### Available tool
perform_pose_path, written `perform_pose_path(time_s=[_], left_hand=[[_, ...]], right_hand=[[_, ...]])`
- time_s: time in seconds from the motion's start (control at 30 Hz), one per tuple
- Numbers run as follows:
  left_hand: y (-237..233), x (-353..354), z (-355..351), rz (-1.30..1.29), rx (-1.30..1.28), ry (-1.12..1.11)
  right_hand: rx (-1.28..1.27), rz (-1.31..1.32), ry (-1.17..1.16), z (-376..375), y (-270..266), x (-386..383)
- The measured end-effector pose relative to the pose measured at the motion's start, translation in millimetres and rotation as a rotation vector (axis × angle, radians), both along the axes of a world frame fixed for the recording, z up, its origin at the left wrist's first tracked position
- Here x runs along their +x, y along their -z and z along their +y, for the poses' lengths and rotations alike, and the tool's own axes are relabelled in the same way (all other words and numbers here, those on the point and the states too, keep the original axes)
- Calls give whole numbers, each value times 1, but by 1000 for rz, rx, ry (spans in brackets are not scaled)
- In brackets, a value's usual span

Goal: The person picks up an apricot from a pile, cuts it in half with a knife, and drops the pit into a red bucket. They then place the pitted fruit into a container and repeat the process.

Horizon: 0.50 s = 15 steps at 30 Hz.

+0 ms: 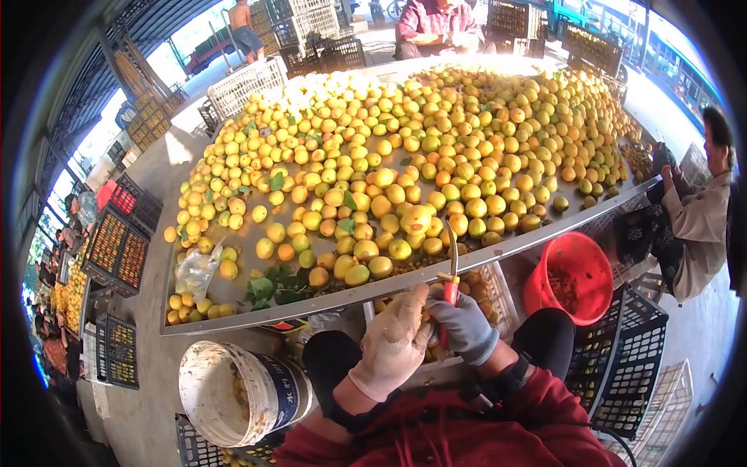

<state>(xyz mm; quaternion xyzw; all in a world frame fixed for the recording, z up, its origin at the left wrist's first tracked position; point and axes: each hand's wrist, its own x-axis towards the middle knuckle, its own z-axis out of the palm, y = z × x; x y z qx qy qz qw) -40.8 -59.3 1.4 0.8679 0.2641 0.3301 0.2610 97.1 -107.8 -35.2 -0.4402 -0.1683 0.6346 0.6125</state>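
My right hand [467,327], in a grey glove, grips a knife [450,293] by its red handle. The knife's curved blade points up toward the table edge. My left hand [391,342], in a pale, stained glove, is curled close against the right one; what its fingers hold, if anything, is hidden. Below both hands stands a white crate [499,289] with fruit pieces in it, partly covered by the hands. Just beyond them, a metal-edged table [342,299] carries a wide spread of yellow-orange, apricot-like fruit [417,219].
A white bucket [204,354] stands at my left knee, a red bucket [531,284] at my right. Black crates [622,366] are stacked at lower right. A plastic bag [198,271] and leaves [272,286] lie on the table. Co-workers sit at right [696,226] and across [443,27].
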Motion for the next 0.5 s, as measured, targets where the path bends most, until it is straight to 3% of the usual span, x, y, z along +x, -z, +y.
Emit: perform_pose_path(time_s=[0.23, 0.3, 0.37, 0.43, 0.47, 0.5], left_hand=[[1, 2, 2, 65, -4, -27], [4, 3, 4, -91, -556, 49], [14, 2, 12, -69, -474, 58], [11, 4, 16, 87, -63, 190], [3, 7, 16, 133, -263, 245], [3, 10, 20, 132, -265, 241]], right_hand=[[20, -59, -95, -10, -14, 7], [-23, -210, -85, -18, -8, 26], [10, -338, 55, -31, -29, 46], [79, -611, 266, -42, -9, 89], [33, -616, 353, -49, -17, 104], [-13, -621, 439, -56, -26, 121]])
